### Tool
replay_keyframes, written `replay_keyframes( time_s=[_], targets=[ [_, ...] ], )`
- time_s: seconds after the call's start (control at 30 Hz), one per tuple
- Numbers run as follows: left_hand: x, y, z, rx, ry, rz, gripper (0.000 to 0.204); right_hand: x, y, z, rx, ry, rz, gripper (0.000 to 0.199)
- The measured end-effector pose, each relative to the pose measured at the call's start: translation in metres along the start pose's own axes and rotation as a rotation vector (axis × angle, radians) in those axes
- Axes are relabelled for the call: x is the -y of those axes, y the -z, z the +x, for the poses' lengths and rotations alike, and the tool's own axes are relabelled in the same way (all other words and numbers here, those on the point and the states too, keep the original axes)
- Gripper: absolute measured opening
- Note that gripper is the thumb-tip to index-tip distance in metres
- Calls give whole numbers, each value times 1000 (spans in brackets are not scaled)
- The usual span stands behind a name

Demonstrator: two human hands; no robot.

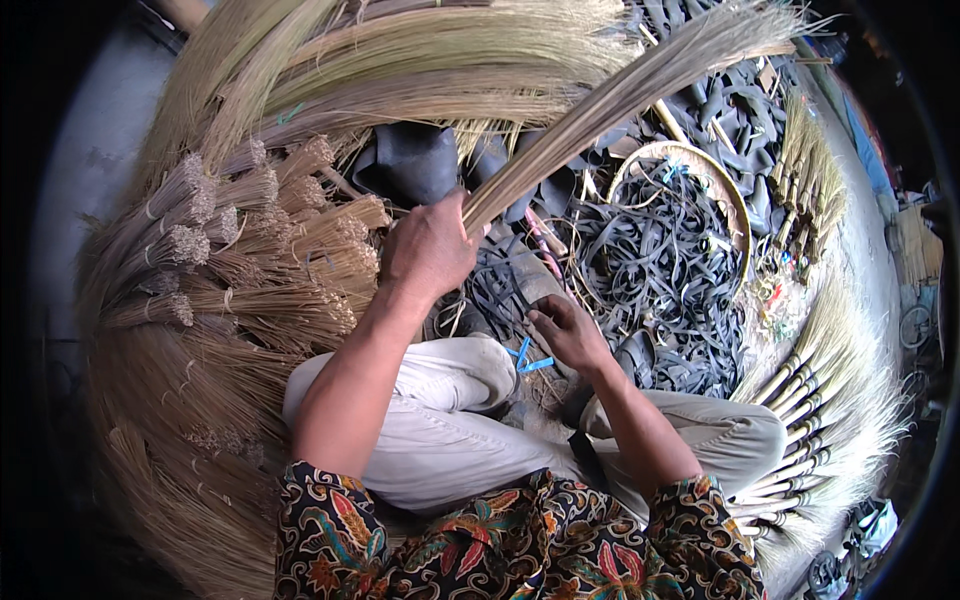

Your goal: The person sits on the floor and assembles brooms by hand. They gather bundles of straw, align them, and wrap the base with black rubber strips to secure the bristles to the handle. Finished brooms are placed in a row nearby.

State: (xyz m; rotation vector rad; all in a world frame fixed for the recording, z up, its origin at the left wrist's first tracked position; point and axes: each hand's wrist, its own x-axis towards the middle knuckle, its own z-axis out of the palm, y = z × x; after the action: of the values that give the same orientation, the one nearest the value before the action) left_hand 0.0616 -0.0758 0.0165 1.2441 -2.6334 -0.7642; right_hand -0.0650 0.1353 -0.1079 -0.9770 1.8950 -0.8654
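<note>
Now the left hand (430, 245) grips a long, tan-grey bundle of dry grass stalks (610, 112) by its narrow end, apparently so the tips fan freely up-right; the right hand (568, 332), fingers curled, contents unclear, hovers near thin black rubber strips (655, 265), seemingly heaped for reach.

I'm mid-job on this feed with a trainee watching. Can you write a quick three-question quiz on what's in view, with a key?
1. What is the left hand gripping?
2. True or false: the right hand grips that same thing too.
3. The row of pale-handled brooms lies on which side of the view? A) left; B) right; C) top centre.

Key:
1. A bundle of long straw-coloured stalks.
2. False; it is apart from the bundle.
3. B.
</note>
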Motion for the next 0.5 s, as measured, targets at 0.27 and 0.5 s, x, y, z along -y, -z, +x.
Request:
replay_keyframes(
  time_s=[0.27, 0.5],
  targets=[
    [-7, -11, -7, -35, -3, 126, 32, 102, 22, -34, -84, 280, 660, 25],
    [-15, -13, -19, -47, -132, 256, 51, 117, 12, -12, -267, 215, 503, 35]
  ],
)
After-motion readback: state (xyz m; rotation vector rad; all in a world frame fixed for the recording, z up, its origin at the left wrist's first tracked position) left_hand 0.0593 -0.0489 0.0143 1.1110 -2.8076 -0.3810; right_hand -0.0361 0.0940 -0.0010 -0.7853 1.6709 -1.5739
